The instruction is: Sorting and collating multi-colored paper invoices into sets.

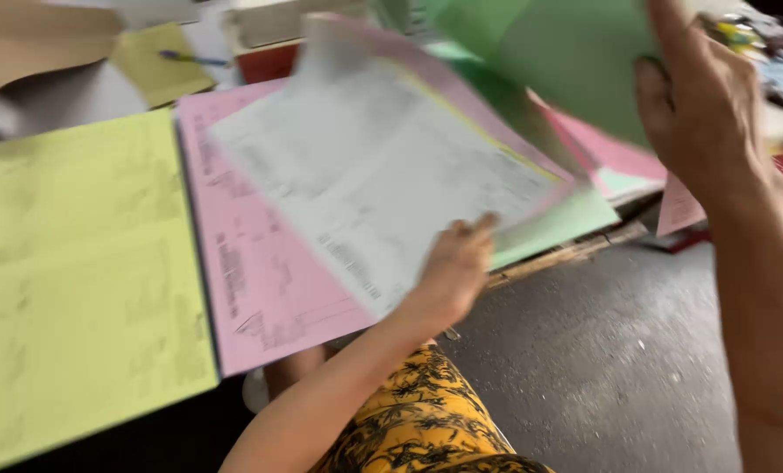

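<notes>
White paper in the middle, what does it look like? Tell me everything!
The white paper is a large thin sheet with grey printed lines, too blurred to read. It looks caught in motion, tilted and lifted at its far end. The left hand grips its near edge. It lies over a pink sheet, with more pink and a yellow edge showing behind it. The right hand holds a green sheet apart from it.

Desk (575,252) mostly buried under paper. Yellow-green sheet (76,280) flat at left, pink sheet (260,289) beside it, edges touching. Small yellow pad (159,66) with pen (194,59) at back. Grey floor (619,350) below.
</notes>
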